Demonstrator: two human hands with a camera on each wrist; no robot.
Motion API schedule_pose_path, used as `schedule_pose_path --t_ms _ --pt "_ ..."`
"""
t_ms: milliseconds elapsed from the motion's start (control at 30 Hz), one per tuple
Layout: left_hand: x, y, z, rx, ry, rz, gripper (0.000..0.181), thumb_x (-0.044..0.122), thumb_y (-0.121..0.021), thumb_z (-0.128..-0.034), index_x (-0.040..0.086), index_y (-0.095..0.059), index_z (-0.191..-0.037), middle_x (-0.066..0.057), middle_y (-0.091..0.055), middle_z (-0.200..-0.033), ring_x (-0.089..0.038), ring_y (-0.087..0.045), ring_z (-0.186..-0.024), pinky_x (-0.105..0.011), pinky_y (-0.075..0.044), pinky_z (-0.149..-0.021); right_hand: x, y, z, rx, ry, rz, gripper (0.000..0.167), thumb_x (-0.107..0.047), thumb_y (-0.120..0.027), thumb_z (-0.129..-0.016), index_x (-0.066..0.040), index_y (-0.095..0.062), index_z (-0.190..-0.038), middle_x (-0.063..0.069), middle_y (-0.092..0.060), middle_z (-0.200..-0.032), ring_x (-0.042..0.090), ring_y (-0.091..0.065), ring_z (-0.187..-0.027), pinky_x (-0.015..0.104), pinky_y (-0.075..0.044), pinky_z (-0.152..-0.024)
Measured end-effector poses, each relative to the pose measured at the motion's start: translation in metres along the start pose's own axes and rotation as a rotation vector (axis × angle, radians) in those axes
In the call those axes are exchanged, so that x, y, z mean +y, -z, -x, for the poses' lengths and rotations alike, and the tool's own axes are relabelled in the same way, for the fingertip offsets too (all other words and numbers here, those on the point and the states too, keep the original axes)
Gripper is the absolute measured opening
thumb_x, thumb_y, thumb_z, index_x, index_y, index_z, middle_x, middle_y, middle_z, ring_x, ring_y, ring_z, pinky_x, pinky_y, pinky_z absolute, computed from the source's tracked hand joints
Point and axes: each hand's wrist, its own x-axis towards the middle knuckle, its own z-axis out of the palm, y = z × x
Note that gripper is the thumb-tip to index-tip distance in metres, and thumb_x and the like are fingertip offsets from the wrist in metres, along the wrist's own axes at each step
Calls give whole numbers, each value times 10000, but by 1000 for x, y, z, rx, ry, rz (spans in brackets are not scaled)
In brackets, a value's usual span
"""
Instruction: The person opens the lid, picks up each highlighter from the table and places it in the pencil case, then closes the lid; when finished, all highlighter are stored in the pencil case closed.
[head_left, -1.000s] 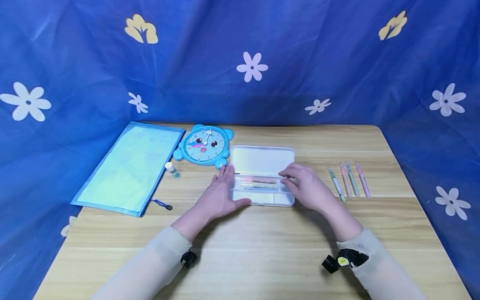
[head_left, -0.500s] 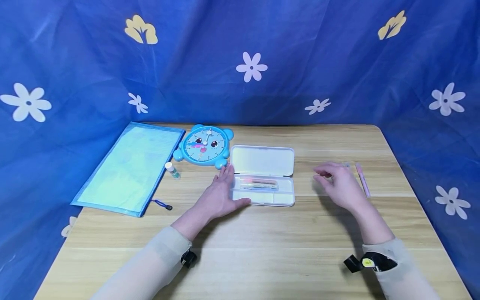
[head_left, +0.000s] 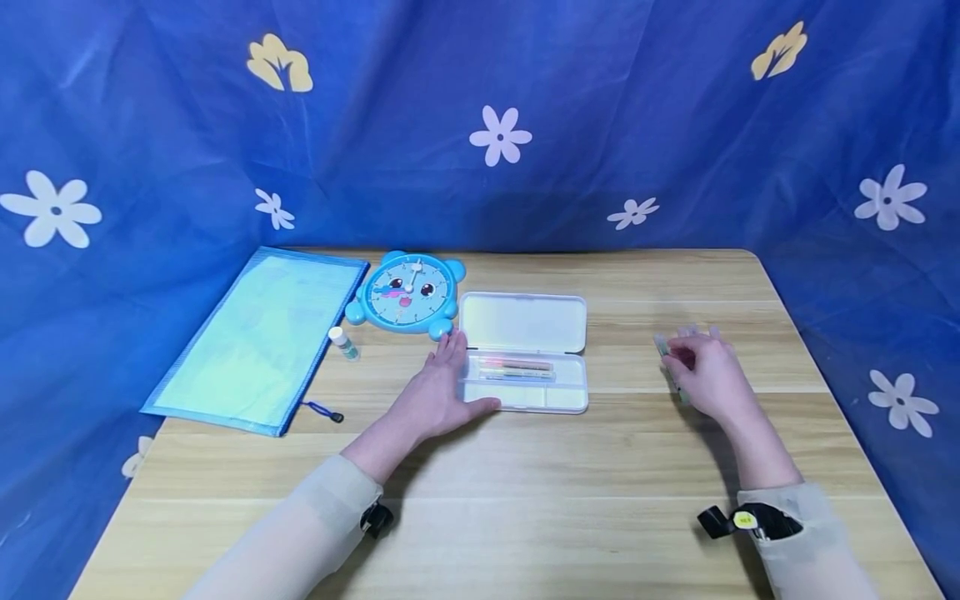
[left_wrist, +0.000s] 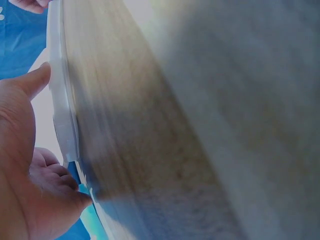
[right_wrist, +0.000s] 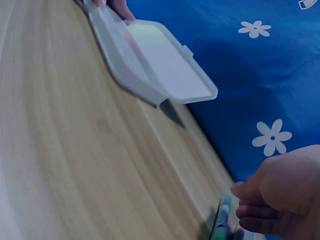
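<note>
The clock [head_left: 408, 292] carries a ring of figures round its dial, too small to read, and the bottle [head_left: 343, 342] standing or lying between it and the folder [head_left: 255, 333] has a green label whose print is also beyond reading. A yellow sticker [head_left: 745, 520] on the right wrist's black strap bears dark marks that blur together. The case [head_left: 566, 398] lies open on the worktop [head_left: 525, 483] between the two hands, its lid [head_left: 522, 322] on the far side, with slim pens [head_left: 517, 368] in the rear compartment. The left hand [head_left: 441, 392] is spread at the case's left end, the thumb touching its front edge and the straight fingers lying along the side, just short of the clock. The right hand [head_left: 708, 379] is well apart from the case, to its right, low over a group of loose pens; its fingers are bent and the thumb is just beside the green pen [right_wrist: 223, 215], though whether they pinch it cannot be told. Pale pen tips [head_left: 714, 332] show past the knuckles.
</note>
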Motion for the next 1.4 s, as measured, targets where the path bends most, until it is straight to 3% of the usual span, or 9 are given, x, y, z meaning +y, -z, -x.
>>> schedule_pose_path --t_ms 167,267,400,700,833,1033,1200,1267,1400 --pt "1 1 0 -5 6 1 1276 694 -766 -855 -30 -101 -1669 -204 -81 -1740 -361 -54 -1604 -499 -169 -1276 4 -4 0 -17 -85 50 213 -30 -768 -936 137 -749 -1067 228 -754 -894 391 -727 -832 636 -490 -996" --pt "1 1 0 -6 8 1 1271 694 -764 -857 -27 -102 -1669 -200 -77 -1742 -356 -46 -1605 -495 -162 -1278 6 -8 -2 -55 -95 79 183 -43 -756 -938 126 -755 -1010 186 -749 -837 404 -721 -853 616 -338 -1173" --pt "2 1 0 -7 10 2 1269 693 -764 -858 -22 -101 -1669 -194 -75 -1743 -349 -42 -1606 -491 -159 -1279 8 -11 -5 -89 -79 112 148 -33 -741 -929 113 -751 -951 140 -734 -785 437 -706 -895 600 -141 -1263" --pt "1 0 0 -6 11 10 1275 696 -767 -854 -15 -95 -1671 -189 -70 -1744 -348 -44 -1605 -494 -168 -1277 4 -12 -4 -85 -91 92 130 -12 -713 -942 107 -751 -977 118 -730 -792 522 -679 -1083 603 -80 -1273" --pt "1 0 0 -8 10 11 1276 698 -766 -854 -13 -92 -1672 -187 -67 -1745 -346 -39 -1606 -493 -164 -1278 -5 -9 -4 -36 -73 57 127 -8 -709 -965 98 -742 -1027 154 -718 -846 499 -681 -1038 634 -105 -1262" --pt "1 0 1 -6 18 17 1275 696 -768 -853 -4 -90 -1675 -179 -65 -1748 -346 -41 -1605 -501 -180 -1273 -28 -5 -6 28 -26 20 133 -41 -751 -963 35 -756 -1072 131 -709 -895 314 -653 -827 761 -174 -1177" --pt "1 -1 0 -7 11 12 1277 701 -762 -855 -8 -88 -1675 -183 -69 -1747 -349 -44 -1604 -502 -178 -1273 -47 -7 -11 -37 34 -27 120 -39 -726 -992 19 -750 -1094 96 -701 -920 267 -637 -842 530 -503 -903" --pt "0 -1 0 -5 9 10 1278 703 -762 -854 -11 -91 -1674 -184 -71 -1747 -348 -43 -1605 -503 -177 -1274 -54 -10 -15 -68 60 -60 114 -28 -708 -1004 26 -741 -1099 92 -696 -922 252 -636 -839 428 -523 -754" --pt "-1 -1 0 -4 9 9 1282 704 -763 -851 -12 -91 -1675 -182 -70 -1748 -346 -41 -1605 -502 -174 -1276 -68 -18 -22 -93 99 -81 115 -38 -707 -1006 10 -739 -1106 73 -705 -923 227 -658 -834 404 -558 -739"
